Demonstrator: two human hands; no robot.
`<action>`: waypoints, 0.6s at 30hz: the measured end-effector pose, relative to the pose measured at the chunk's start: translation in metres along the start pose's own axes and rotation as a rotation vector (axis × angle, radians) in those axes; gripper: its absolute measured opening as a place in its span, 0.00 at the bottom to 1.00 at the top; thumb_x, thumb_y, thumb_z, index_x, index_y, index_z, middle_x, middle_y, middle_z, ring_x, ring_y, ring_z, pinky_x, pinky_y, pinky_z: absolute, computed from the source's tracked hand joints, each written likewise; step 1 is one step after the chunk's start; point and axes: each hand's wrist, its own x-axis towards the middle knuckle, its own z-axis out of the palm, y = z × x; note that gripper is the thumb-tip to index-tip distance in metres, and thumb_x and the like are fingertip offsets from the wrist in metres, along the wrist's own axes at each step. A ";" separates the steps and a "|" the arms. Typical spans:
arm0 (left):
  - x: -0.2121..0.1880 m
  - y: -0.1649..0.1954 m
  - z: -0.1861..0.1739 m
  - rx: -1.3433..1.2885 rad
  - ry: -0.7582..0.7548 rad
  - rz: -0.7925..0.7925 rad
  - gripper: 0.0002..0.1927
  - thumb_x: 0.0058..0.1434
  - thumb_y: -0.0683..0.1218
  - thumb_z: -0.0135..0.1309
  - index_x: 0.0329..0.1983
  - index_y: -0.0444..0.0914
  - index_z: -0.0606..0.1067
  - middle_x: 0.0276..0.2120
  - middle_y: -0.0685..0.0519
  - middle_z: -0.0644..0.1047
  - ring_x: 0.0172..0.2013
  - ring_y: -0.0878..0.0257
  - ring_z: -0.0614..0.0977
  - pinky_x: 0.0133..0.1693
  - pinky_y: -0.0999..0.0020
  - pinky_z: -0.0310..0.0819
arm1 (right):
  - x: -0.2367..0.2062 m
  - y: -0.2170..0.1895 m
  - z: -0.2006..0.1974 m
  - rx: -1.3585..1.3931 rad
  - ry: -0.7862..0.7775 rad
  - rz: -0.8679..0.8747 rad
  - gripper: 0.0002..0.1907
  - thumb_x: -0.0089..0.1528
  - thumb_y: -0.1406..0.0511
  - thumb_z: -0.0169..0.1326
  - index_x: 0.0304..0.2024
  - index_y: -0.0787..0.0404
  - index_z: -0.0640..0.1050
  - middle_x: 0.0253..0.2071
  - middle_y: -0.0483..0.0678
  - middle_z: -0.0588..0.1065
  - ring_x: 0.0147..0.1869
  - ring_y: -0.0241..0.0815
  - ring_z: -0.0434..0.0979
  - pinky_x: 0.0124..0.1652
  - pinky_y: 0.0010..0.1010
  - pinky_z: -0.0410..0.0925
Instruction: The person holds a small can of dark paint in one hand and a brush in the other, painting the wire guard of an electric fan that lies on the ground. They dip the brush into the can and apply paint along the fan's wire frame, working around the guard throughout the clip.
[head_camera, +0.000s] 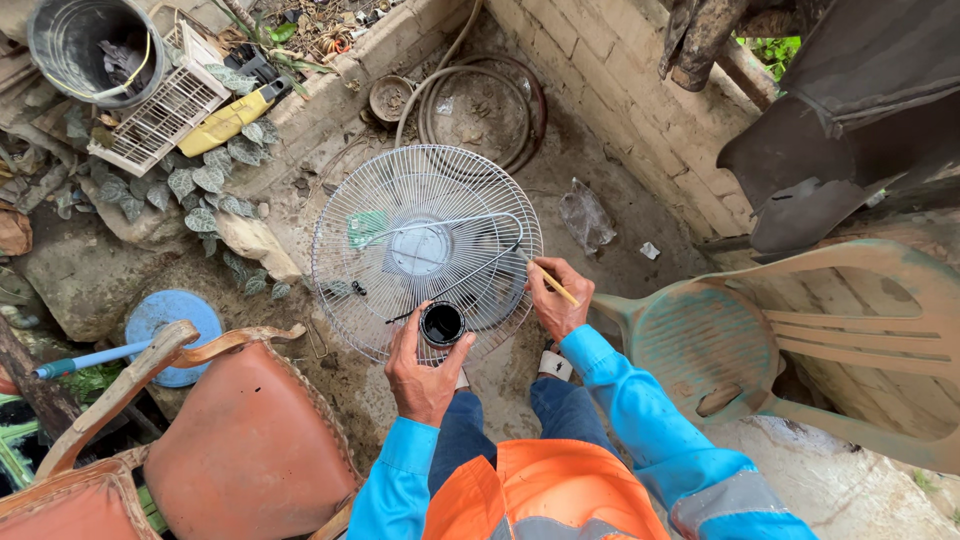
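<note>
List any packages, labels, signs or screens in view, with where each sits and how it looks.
Plastic bag: crumpled, clear, on the ground right of the fan guard.
Yellow bottle: lying on the ledge beside the white crate, black cap.
Small jar: round, dark inside, held in the left hand.
White scrap: on the ground by the brick wall.
No signs or screens.

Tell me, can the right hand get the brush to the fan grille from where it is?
Probably yes. The right hand holds a thin brush right at the edge of the white wire fan grille, and nothing sits between them. The left hand holds a small pot of black paint close beside it.
</note>
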 end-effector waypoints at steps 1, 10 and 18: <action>0.000 0.000 0.000 -0.002 -0.002 0.001 0.37 0.50 0.51 0.73 0.61 0.34 0.74 0.51 0.41 0.80 0.51 0.46 0.83 0.51 0.53 0.77 | -0.002 -0.002 0.000 -0.004 -0.007 -0.012 0.10 0.64 0.65 0.61 0.42 0.68 0.82 0.30 0.49 0.82 0.32 0.35 0.85 0.31 0.26 0.76; 0.000 0.000 -0.003 -0.001 -0.017 -0.005 0.36 0.51 0.50 0.73 0.61 0.34 0.74 0.50 0.42 0.80 0.49 0.48 0.83 0.49 0.55 0.78 | -0.018 -0.023 0.005 -0.053 -0.083 -0.111 0.06 0.63 0.68 0.61 0.41 0.64 0.83 0.27 0.49 0.81 0.31 0.33 0.83 0.31 0.26 0.75; -0.003 0.001 -0.008 -0.019 -0.027 -0.016 0.35 0.51 0.50 0.73 0.61 0.34 0.75 0.49 0.42 0.80 0.48 0.49 0.84 0.48 0.55 0.79 | -0.001 -0.016 -0.010 -0.170 0.078 -0.194 0.07 0.63 0.67 0.62 0.42 0.64 0.83 0.33 0.52 0.82 0.33 0.38 0.83 0.35 0.29 0.75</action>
